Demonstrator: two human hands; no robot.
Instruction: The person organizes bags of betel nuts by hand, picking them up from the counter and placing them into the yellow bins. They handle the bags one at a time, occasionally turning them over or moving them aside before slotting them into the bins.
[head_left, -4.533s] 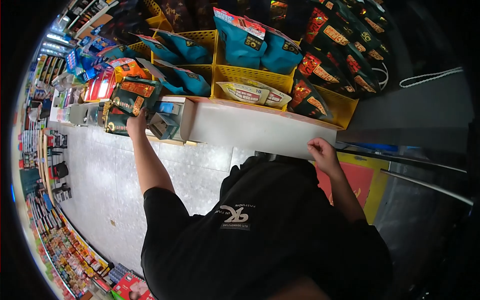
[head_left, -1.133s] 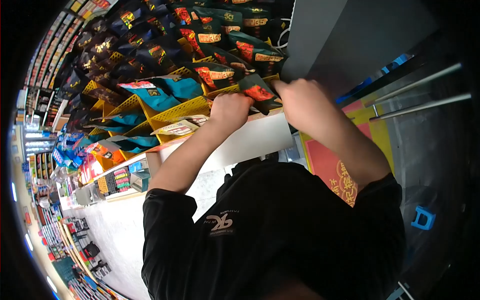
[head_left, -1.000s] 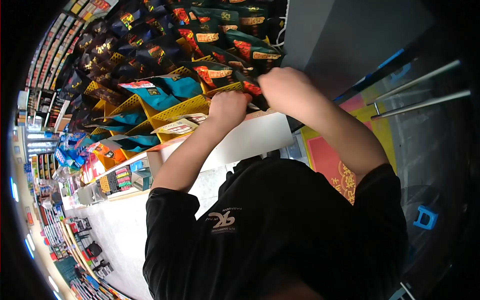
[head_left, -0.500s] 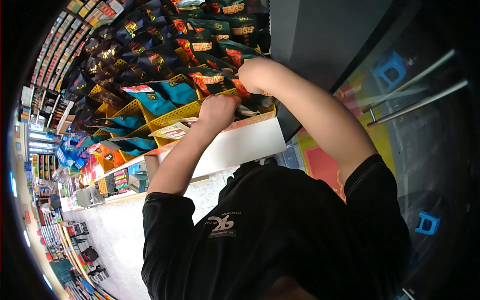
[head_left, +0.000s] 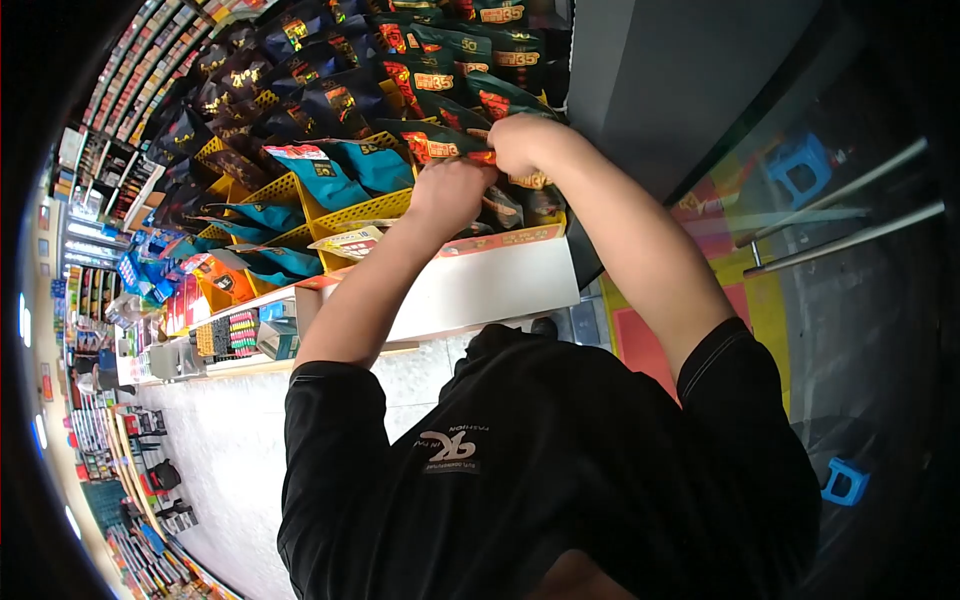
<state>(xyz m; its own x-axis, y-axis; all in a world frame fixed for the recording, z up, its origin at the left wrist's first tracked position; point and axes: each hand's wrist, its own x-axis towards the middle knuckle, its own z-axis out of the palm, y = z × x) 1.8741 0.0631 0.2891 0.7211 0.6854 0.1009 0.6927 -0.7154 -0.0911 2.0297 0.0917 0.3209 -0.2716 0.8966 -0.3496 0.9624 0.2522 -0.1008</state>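
Both of my hands are in the display rack, over its near right compartments. My left hand [head_left: 453, 197] is curled at the lower edge of a dark green snack bag [head_left: 428, 143] with red and gold print. Close by on the right, my right hand [head_left: 522, 147] has its fingers bent down at the same bag's right end. The fingertips of both hands are largely hidden. More dark green bags [head_left: 434, 80] stand in rows behind them. Some smaller packets [head_left: 502, 208] lie in the compartment just below my hands. Teal bags [head_left: 375, 166] stand to the left.
Yellow perforated dividers [head_left: 360, 215] split the rack, above a white front panel [head_left: 490, 295]. An orange packet [head_left: 222, 277] sits at the left. A dark grey panel [head_left: 640, 90] borders the right side, beside a glass door with metal handles [head_left: 850, 240]. Stocked shelves [head_left: 135, 70] stand far left.
The view has shifted slightly, so the rack sits farther right and higher. My left hand has moved up and closer to my right hand at the dark green bag.
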